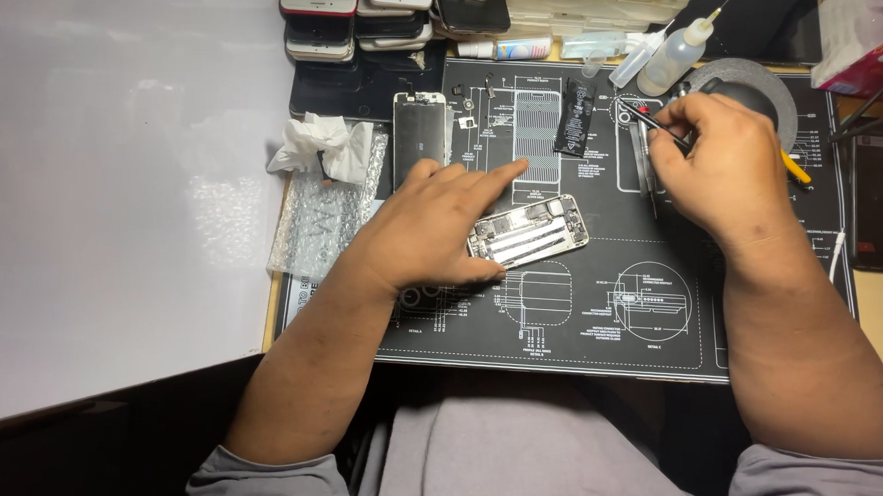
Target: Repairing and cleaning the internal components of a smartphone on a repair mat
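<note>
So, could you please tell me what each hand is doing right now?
Left hand: open, resting on the opened phone.
Right hand: closed on a thin tool.

A detached rectangular phone screen with a dark glass face and silver edge (420,131) lies upright on the black work mat. Behind it, stacked phones with dark screens (360,16) fill the top edge. A red-and-white cardboard box (859,28) sits top right.

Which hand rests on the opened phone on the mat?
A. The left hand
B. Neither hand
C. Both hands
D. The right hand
A: the left hand lies on the opened phone, thumb at its near edge, while the right hand is off to the side holding a thin tool.
</note>
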